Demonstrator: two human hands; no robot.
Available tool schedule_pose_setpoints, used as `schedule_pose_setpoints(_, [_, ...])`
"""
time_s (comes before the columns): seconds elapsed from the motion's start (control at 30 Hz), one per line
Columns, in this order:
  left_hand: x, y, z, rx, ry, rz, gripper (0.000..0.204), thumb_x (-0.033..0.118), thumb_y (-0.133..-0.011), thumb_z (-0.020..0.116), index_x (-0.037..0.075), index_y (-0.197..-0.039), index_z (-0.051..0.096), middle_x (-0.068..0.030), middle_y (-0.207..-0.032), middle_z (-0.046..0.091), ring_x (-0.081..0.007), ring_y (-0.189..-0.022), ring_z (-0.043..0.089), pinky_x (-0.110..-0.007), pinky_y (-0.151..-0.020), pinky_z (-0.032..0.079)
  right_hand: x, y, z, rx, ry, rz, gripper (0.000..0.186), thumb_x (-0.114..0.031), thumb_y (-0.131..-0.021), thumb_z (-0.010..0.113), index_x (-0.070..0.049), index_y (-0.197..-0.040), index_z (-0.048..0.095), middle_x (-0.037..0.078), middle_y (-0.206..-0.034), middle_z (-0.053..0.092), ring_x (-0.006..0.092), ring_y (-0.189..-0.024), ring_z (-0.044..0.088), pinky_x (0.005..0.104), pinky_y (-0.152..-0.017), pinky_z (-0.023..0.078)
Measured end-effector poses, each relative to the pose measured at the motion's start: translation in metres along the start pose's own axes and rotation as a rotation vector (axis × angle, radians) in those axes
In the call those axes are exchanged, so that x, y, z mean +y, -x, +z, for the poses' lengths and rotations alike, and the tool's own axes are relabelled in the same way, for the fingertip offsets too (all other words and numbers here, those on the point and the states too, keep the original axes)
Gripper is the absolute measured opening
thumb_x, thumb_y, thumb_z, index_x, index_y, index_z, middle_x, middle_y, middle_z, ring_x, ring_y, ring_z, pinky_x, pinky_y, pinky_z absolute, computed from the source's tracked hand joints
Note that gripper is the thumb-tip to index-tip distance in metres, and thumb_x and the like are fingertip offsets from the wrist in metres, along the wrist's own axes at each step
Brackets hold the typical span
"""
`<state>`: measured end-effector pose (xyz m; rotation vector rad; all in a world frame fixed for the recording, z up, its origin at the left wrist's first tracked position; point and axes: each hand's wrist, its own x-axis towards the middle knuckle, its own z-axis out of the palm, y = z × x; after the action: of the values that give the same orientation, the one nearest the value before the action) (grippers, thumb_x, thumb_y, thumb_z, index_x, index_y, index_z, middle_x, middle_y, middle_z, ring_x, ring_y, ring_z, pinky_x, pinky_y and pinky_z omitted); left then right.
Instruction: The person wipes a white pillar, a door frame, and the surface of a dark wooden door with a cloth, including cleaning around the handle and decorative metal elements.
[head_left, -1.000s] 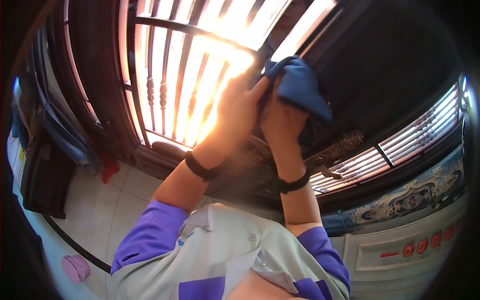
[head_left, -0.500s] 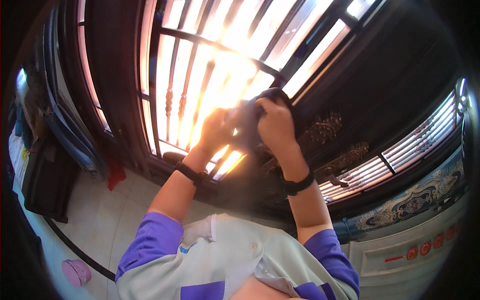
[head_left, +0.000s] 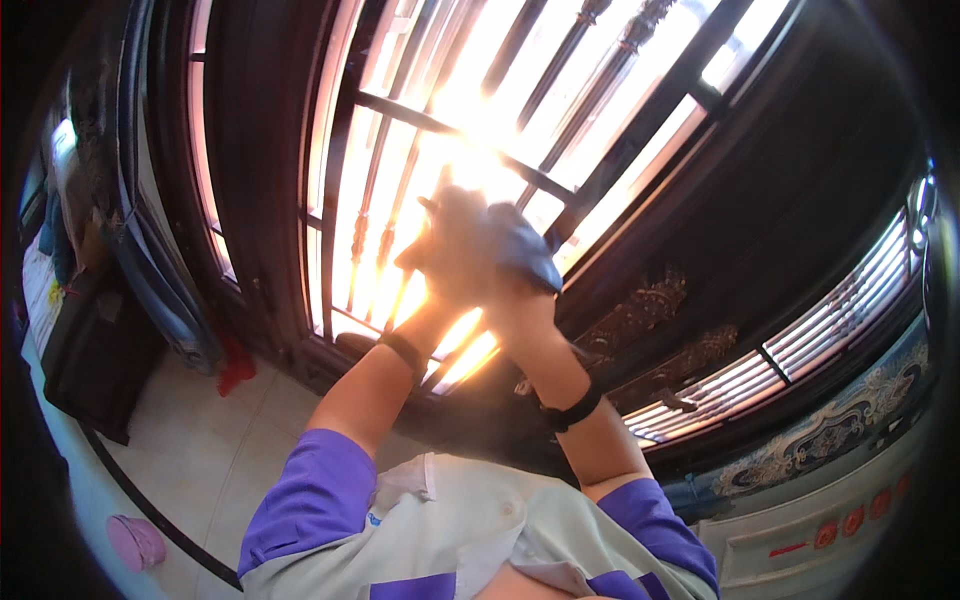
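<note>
Both my hands are raised together in front of a bright barred window. A dark bluish cloth (head_left: 528,252) is bunched between them, its folds blurred. My right hand (head_left: 520,312) is closed around the cloth from below, and the cloth covers most of its fingers. My left hand (head_left: 440,290) is against the cloth's left side. Glare and motion smear its fingers, so its grip does not show. A black band (head_left: 572,408) circles my right wrist, and another dark band (head_left: 402,352) is on the left.
Dark window bars (head_left: 420,112) stand just beyond my hands, within a heavy dark frame (head_left: 265,150). Carved dark ornaments (head_left: 640,305) are to the right, above a slatted window (head_left: 740,385). Curtains (head_left: 165,290) hang at left. A pink round container (head_left: 136,543) sits on the tiled floor.
My hands have come closer together and the right hand has moved left and lower with the cloth. The view has shifted slightly, so the window sits further right.
</note>
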<state>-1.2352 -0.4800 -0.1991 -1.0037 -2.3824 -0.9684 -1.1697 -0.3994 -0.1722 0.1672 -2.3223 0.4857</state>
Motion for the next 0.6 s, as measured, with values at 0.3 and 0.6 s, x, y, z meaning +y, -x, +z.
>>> schedule_pose_setpoints(0.3, [0.026, -0.057, -0.04, 0.517, -0.25, 0.149, 0.057, 0.013, -0.079, 0.047, -0.001, -0.134, 0.04, -0.0158, -0.146, 0.025, -0.037, -0.137, 0.017, -0.065, -0.102, 0.012, -0.025, -0.023, -0.077, -0.254, 0.523, 0.004, 0.065, -0.016, -0.079, 0.062, -0.001, -0.135, 0.034, 0.031, -0.113, 0.051, 0.0452, -0.104, 0.05, 0.0501, -0.09, 0.039])
schedule_pose_setpoints(0.6, [0.079, -0.097, -0.087, 0.62, -0.63, 0.488, 0.049, 0.022, -0.081, 0.048, 0.004, -0.126, 0.053, -0.0103, -0.146, 0.031, -0.0286, -0.137, 0.02, -0.063, -0.103, 0.02, -0.019, -0.038, -0.091, -0.019, 0.641, 0.092, 0.067, -0.024, -0.076, 0.066, 0.004, -0.13, 0.038, 0.021, -0.079, 0.062, 0.0384, -0.073, 0.06, 0.0466, -0.068, 0.047])
